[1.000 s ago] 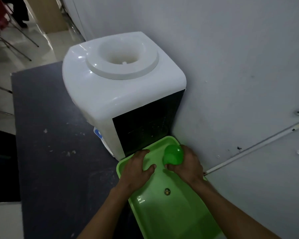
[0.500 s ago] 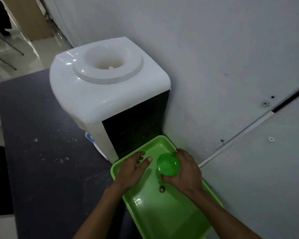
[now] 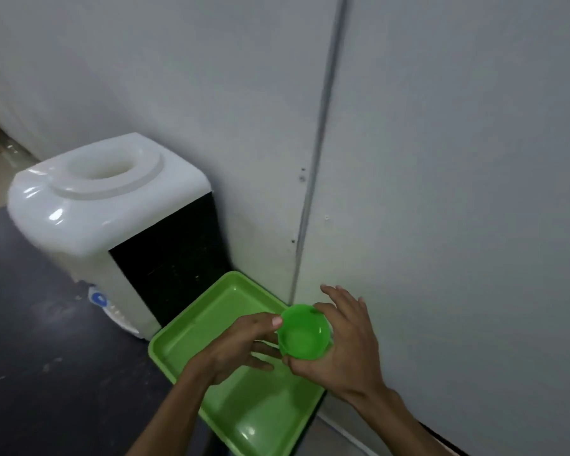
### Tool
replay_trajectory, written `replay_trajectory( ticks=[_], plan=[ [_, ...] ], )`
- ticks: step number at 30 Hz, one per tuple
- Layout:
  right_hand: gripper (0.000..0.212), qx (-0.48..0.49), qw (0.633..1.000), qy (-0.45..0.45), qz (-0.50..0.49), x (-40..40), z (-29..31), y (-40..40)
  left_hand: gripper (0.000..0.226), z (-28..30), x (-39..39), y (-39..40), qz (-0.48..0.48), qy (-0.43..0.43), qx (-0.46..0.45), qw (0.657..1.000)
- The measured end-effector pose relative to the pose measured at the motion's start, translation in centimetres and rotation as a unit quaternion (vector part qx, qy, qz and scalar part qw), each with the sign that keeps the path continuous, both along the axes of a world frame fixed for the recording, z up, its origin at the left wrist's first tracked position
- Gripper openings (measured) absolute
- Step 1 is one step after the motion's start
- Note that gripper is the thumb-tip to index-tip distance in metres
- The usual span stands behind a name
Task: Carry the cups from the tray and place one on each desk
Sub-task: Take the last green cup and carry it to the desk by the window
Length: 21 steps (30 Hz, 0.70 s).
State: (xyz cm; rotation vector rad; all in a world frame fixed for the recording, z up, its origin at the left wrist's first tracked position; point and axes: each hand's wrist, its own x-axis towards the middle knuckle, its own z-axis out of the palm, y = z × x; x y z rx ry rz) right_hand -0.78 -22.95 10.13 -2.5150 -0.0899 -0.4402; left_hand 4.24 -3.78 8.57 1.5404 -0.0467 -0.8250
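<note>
Over tray [image 3: 195,324], right hand [image 3: 346,353] gripping cup [image 3: 305,334]

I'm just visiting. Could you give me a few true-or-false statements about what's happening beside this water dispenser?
1. The right hand holds a green cup. True.
2. The tray is red. False: it is green.
3. A bottle sits on the water dispenser. False: its top opening holds no bottle.
4. The left hand touches the cup. True.
5. The cup is upside down. False: its open mouth faces up toward the camera.
</note>
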Motion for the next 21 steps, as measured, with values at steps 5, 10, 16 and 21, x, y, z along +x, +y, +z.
replay_trajectory(
  ticks=[5,10,16,21],
  plan=[
    [0.078,0.001,0.997,-0.031,-0.067,-6.9,2.6,-5.6,0.07,2.6,-4.2,-6.5,-0.068,-0.041,-0.022,0.997],
    [0.083,-0.008,0.987,-0.034,-0.155,-16.4,4.4,-11.8,0.082,4.1,-10.2,-14.6,-0.148,-0.026,-0.038,0.988],
    [0.086,-0.018,0.964,-0.039,-0.264,-29.3,6.0,-19.0,0.058,5.3,-19.3,-25.2,-0.238,-0.004,-0.056,0.97],
    [0.085,-0.018,0.929,-0.043,-0.366,-40.2,6.9,-24.4,0.067,6.4,-28.0,-34.2,-0.341,-0.015,-0.06,0.938]
  ],
)
